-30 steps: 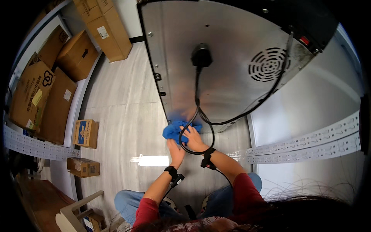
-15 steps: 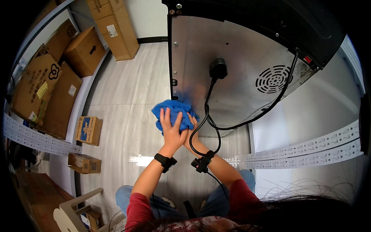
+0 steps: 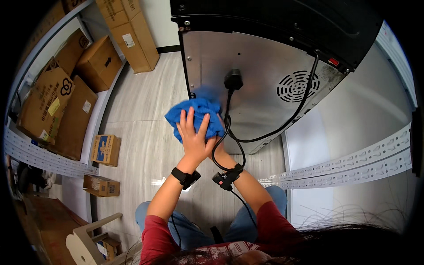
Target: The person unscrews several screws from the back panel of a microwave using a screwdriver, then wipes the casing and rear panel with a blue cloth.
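A bunched blue cloth (image 3: 187,108) is pressed against the lower left edge of the metal panel (image 3: 260,57) of a black-framed appliance. My left hand (image 3: 194,140) lies over the cloth, fingers spread and curved into it. Close beside and partly under it, my right hand (image 3: 219,148) is on the cloth's right side; most of its fingers are hidden. A black power cord (image 3: 229,132) hangs from a plug (image 3: 233,79) at the panel, and its loop passes over my right hand and wrist. Each wrist wears a black strap with a small device.
Cardboard boxes (image 3: 64,119) fill a shelf on the left, and a tall carton (image 3: 134,44) stands behind. Small boxes (image 3: 106,150) sit by the shelf's foot, near a beige stool (image 3: 81,245). White perforated shelf rails (image 3: 344,170) cross on the right. The panel has a round vent (image 3: 298,86).
Both hands and the cloth have shifted slightly up and left in the view. The appliance also appears further left and lower, as the head view has moved. The cloth stays in the hands.
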`<state>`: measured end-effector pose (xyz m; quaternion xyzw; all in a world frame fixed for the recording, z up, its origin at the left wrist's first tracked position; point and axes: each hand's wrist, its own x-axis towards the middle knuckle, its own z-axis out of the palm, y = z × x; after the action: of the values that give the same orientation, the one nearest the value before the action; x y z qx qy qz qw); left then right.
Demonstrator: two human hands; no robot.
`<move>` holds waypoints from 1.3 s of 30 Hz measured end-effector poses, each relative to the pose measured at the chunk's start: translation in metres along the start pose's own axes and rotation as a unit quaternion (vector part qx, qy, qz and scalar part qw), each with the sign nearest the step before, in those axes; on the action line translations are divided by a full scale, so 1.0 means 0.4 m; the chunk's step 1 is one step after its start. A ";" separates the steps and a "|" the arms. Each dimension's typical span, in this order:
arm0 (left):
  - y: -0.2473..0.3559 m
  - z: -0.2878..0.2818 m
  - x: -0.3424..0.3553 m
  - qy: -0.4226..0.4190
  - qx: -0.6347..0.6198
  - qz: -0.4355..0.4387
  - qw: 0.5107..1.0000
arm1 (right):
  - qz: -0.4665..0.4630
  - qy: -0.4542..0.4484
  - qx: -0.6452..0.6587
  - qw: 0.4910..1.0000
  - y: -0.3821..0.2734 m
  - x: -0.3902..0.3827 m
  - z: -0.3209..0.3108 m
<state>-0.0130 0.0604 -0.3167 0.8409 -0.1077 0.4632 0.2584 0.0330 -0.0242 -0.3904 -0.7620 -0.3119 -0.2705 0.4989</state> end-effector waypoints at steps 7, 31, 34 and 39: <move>-0.086 0.141 -0.349 -0.148 -0.017 -0.121 0.981 | 0.056 -0.121 -0.073 0.988 0.135 -0.257 -0.004; 0.307 0.328 -0.057 -0.160 -0.242 0.087 0.953 | 0.091 0.239 -0.048 0.966 0.095 -0.064 -0.494; 0.364 0.340 -0.033 -0.201 -0.171 0.054 0.963 | 0.158 0.179 -0.090 0.967 0.183 -0.117 -0.517; 0.337 0.338 -0.111 -0.221 -0.200 -0.023 0.954 | 0.213 0.109 -0.066 0.969 0.125 -0.154 -0.481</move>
<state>0.0038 -0.1279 -0.3678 0.8555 -0.2338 0.2284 0.4016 0.0101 -0.2311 -0.3961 -0.8079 -0.0676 -0.2596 0.5248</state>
